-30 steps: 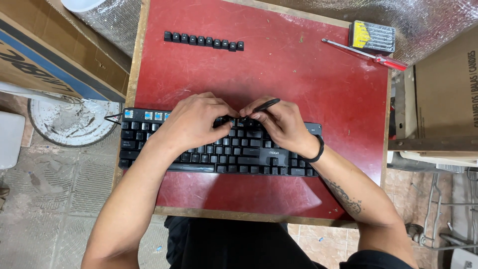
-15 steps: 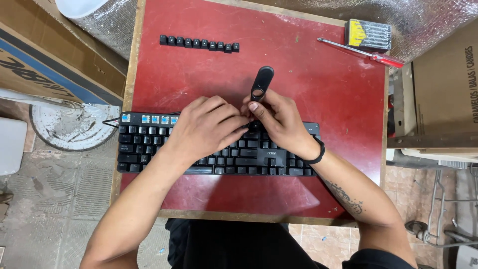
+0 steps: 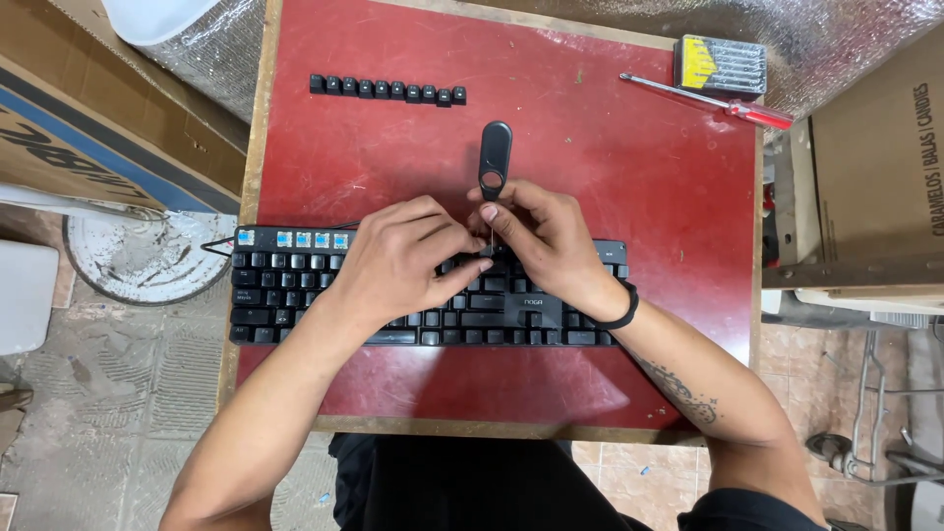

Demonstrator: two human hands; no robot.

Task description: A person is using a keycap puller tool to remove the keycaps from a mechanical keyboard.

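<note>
Cardboard box (image 3: 69, 108): set at the far left, beside the red surface (image 3: 639, 197); not touched.

Row of removed black keycaps (image 3: 385, 88): lined up near the far left corner of the surface, well apart from both hands. A careless sweep of a forearm could scatter them onto the floor.

Black keyboard (image 3: 295, 295): laid across the near half of the surface. Blue switches (image 3: 290, 239) are left bare along the top-left row where caps are absent. Exposed stems could be bent or dirtied if pressed or knocked.

Left hand (image 3: 393, 265): laid on the keyboard's middle, fingers curled and pressed down on the keys, thumb tip brought against the wire of the tool. If this hold slackens, the keyboard could be lifted or shifted by an upward pull.

Black keycap puller (image 3: 495, 157): held upright over the top row, its looped handle raised above the hands, its wire end hidden among the keys. Whether a cap is caught in the wire cannot be told. A skewed pull could snap a stem or let a cap fly off.

Right hand (image 3: 546, 246): fingers pinched around the puller's lower part; a black band is worn at the wrist.

Red-handled screwdriver (image 3: 713, 101) and box of small bits (image 3: 725, 64): at the far right corner, near the edge, where a nudge could drop them.
</note>
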